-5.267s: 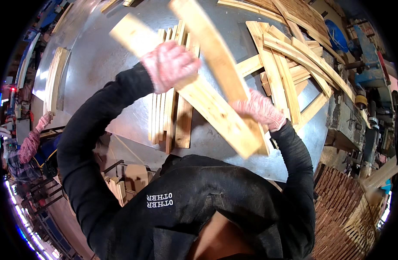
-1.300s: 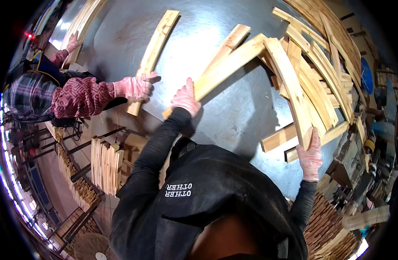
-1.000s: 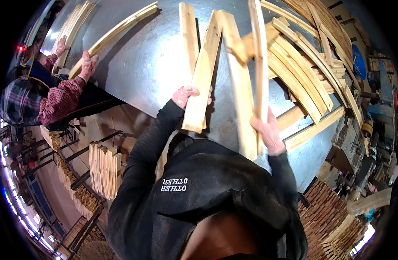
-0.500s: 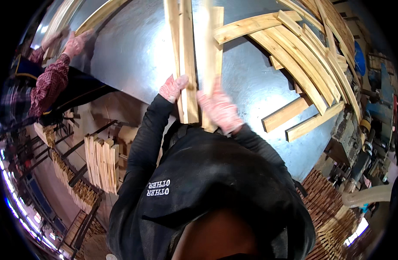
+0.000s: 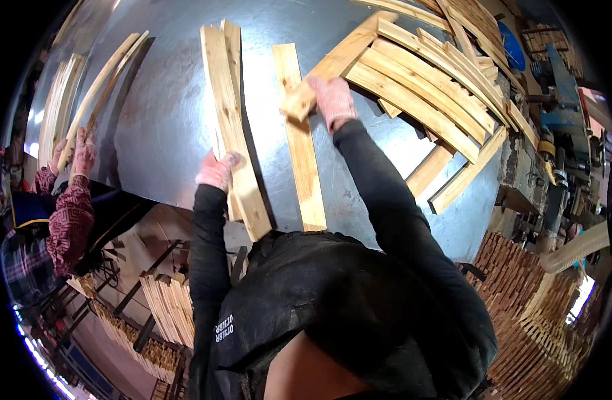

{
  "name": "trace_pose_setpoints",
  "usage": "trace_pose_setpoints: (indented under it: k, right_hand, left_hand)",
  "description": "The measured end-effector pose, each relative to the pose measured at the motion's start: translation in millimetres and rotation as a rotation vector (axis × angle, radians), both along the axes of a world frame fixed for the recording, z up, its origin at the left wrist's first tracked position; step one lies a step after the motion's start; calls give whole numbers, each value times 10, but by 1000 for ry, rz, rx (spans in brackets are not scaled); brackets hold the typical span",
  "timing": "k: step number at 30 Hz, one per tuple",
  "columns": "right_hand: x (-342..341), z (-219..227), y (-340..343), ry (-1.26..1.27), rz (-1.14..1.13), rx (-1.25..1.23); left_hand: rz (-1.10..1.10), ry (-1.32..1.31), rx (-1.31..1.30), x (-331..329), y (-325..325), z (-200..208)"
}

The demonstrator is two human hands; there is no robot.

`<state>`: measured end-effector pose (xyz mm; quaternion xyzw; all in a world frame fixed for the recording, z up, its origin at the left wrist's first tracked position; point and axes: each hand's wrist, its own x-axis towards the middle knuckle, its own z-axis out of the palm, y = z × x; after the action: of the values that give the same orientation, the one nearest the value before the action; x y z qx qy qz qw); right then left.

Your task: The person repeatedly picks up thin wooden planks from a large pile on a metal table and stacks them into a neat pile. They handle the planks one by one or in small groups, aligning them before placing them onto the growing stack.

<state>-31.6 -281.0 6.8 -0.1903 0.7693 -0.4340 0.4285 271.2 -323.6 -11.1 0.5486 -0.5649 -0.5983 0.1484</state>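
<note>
My left hand (image 5: 216,171), in a pinkish glove, is closed on the near part of a wooden slat (image 5: 227,113). A second slat (image 5: 233,40) lies partly under that one, showing at its far end and beside my hand. My right hand (image 5: 334,103), gloved alike, grips another wooden slat (image 5: 343,60), held slanting with its near end over a single slat (image 5: 302,160). That single slat lies flat on the metal table between my arms, its near end close to my body. The fingers of my right hand are partly blurred.
A pile of curved slats (image 5: 419,100) covers the table's right side. At the left, a co-worker's gloved hands (image 5: 83,150) hold curved strips above the metal tabletop (image 5: 166,133). Slats stand stacked on a rack (image 5: 166,307) at lower left; more wood is stacked (image 5: 519,293) at lower right.
My right hand has moved away and right, from the middle slats to a slat by the pile. My left hand and its slats have shifted left. The co-worker's hands have come nearer.
</note>
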Motion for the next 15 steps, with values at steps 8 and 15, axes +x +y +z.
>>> trace_pose_setpoints:
  k: [8,15]
  right_hand:
    - [1433,230,947,430,987,65]
    - [1262,-312,1332,930,820,387]
  left_hand:
    - [-6,-439,-136,-587,110,-35]
    - [-127,-219,1,-194,-278,-400]
